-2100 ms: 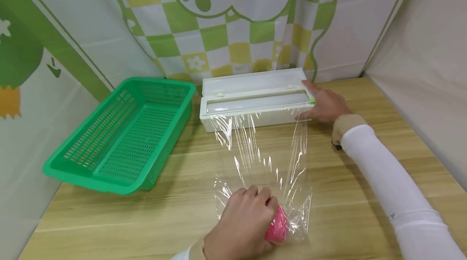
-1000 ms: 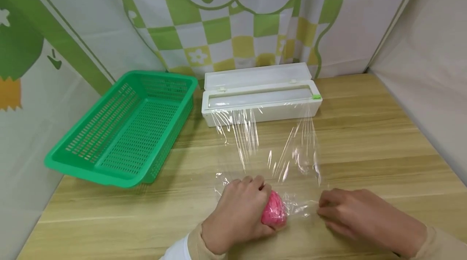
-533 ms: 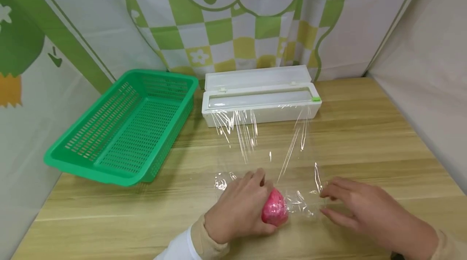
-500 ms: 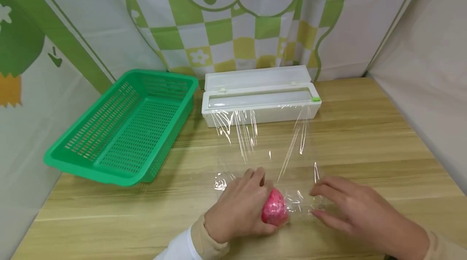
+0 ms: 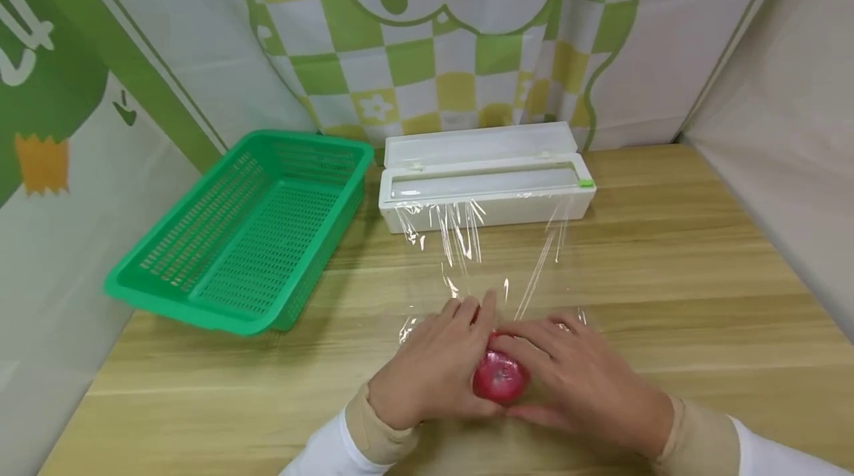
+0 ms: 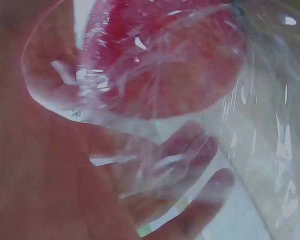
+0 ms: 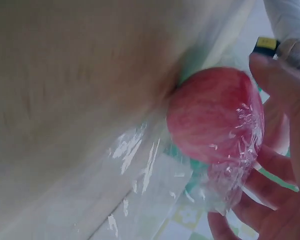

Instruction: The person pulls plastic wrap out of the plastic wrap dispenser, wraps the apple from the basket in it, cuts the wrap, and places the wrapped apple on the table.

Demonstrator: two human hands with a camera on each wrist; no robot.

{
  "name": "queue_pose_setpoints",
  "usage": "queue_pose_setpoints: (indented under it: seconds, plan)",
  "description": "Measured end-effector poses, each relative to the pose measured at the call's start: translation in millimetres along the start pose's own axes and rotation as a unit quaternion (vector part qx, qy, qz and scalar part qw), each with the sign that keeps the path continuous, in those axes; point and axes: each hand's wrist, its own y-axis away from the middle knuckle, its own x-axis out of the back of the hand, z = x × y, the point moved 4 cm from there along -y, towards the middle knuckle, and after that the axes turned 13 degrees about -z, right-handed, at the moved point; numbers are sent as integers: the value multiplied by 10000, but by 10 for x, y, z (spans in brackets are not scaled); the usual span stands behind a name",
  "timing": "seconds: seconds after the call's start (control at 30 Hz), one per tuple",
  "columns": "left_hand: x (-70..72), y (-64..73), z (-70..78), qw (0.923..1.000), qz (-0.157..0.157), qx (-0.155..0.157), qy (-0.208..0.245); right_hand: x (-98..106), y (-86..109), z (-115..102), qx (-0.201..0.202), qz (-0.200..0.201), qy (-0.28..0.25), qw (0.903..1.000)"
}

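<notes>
Two hands to one apple, head view. Apple [image 5: 500,379] low at the desk [image 5: 667,276], left hand [image 5: 434,372] at its 9 o'clock, right hand [image 5: 583,379] at its 3. Fingers of both bent in a part-open cup round the apple, thumbs on the near side; a two-sided hold, likely to stop it rolling and press the wrap close. Clear film [image 5: 490,261] runs from the white box [image 5: 487,213] at 12 o'clock; box square-on, lid up, presumably so film draws straight. Green basket [image 5: 267,253] at 10 o'clock, beside the film's path, probably to leave that run free.

Left wrist view: apple at 12 o'clock under creased film. Left fingers spread towards 5, film across them. Firmness of grip: cannot tell.

Right wrist view: apple right of centre, film bunched at its 5 o'clock, the loose sheet off towards 8. Right thumb at 2, fingers arched from 4 to 6; the gap looks apple-wide, suggesting a light hold.
</notes>
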Motion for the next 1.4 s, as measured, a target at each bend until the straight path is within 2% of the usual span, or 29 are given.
queue_pose_setpoints:
  seconds: [0.1, 0.2, 0.4, 0.67, 0.73, 0.8, 0.93, 1.07, 1.13, 1.2, 1.3, 1.4]
  plan:
    - [28, 48, -61, 9998, 121, 102, 80, -21, -71, 90, -55, -202, -46, 9998]
    - [33, 73, -99, 9991, 425, 84, 0, -38, -136, 188, -228, -596, -200, 9978]
    - [-19, 43, -141, 9958, 916, -14, -43, -63, -237, 366, -640, -1394, -849, 9845]
    - [-34, -47, -220, 9943, 1059, 31, 134, -100, -364, 543, -776, -1859, -1390, 9696]
    - [-18, -69, -250, 9946, 1010, 31, 225, -93, -378, 569, -779, -1865, -1324, 9704]
    - [7, -88, -277, 9949, 957, 10, 307, -71, -385, 571, -703, -1696, -1079, 9771]
    - [57, -132, -340, 9948, 936, -77, 390, -56, -380, 505, -505, -866, -336, 9944]
    - [101, -171, -417, 9945, 890, -23, 548, -114, -399, 451, -352, -264, 83, 9990]
    - [127, -186, -443, 9934, 1010, 16, 546, -144, -428, 475, -390, -302, 48, 9988]
    - [153, -196, -454, 9906, 1280, -4, 477, -168, -464, 530, -484, -444, -97, 9978]
    - [181, -208, -443, 9851, 1704, -135, 205, -181, -525, 640, -664, -767, -586, 9931]
    - [180, -244, -430, 9816, 1895, -239, -3, -181, -577, 736, -778, -960, -1070, 9865]
